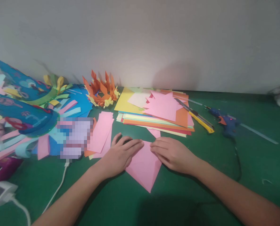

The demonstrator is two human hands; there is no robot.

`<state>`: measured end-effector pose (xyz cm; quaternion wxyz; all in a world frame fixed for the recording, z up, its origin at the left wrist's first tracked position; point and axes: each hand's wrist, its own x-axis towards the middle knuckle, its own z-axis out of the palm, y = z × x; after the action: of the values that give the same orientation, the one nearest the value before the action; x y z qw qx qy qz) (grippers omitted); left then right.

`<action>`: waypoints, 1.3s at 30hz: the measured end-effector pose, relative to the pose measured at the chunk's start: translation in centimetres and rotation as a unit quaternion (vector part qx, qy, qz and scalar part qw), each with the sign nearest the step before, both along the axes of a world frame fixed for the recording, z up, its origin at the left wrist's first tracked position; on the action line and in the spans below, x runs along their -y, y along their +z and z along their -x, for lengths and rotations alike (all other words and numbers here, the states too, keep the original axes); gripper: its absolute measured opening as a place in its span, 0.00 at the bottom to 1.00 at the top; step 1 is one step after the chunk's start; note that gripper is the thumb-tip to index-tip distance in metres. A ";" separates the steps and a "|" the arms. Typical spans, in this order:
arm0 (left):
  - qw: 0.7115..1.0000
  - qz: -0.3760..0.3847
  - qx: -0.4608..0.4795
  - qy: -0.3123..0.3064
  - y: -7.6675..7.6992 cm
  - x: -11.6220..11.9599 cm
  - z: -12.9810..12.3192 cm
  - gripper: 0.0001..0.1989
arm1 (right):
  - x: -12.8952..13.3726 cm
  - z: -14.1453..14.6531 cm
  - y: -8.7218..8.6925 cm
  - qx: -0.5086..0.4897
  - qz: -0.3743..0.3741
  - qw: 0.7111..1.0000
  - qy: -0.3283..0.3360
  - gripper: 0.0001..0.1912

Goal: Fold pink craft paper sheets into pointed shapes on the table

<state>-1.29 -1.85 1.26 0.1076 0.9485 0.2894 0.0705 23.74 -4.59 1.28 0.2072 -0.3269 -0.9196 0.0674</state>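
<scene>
Both hands at a pink sheet. The left hand [117, 157] lies on the upper left part of the pink sheet [144, 168], its foremost fingers extended and its other fingers loosely bent. The right hand [176, 153] lies on the upper right part, its fingers together and gently curved. The 2 sets of fingertips face each other, slightly apart; neither hand is clenched. Whether either pinches the edge cannot be told. The sheet lies on the green table [191, 201] beneath and between the fingers, 1 corner pointing toward the wearer.

Beyond the fingers: a stack of coloured paper [154, 124], topped by pink cut pieces [163, 106], and, farther left, an orange and yellow paper crown [103, 99]. Left of the left fingers: pink paper strips [102, 130], a pixelated object [77, 138] with a white cable [62, 182] just below, and 2 blue cones [29, 117] with paper fringes. Right of and beyond the right fingers: a yellow-handled cutter [202, 121], its tip over the paper, then a blue glue gun [229, 125].
</scene>
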 end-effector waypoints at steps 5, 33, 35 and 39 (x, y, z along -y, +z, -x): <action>1.000 0.002 -0.020 -0.006 0.2 -0.1 -0.2 0.28 | 0.1 0.3 0.0 -0.011 0.033 0.999 -0.038 0.15; 1.000 -0.021 -0.004 -0.011 -0.1 -0.2 0.0 0.27 | 0.0 -0.6 -0.1 -0.012 -0.064 0.986 -0.154 0.14; 1.000 -0.017 -0.004 -0.017 -0.1 -0.2 0.1 0.27 | 0.0 -0.6 -0.2 -0.031 -0.050 0.982 -0.179 0.13; 1.000 -0.020 -0.001 -0.012 -0.1 -0.1 0.1 0.26 | 0.0 0.1 -0.4 -0.014 -0.010 0.982 -0.187 0.13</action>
<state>-1.43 -1.74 1.18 0.0894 0.9539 0.2768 0.0735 23.62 -4.59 0.92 0.2326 -0.4900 -0.8398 0.0228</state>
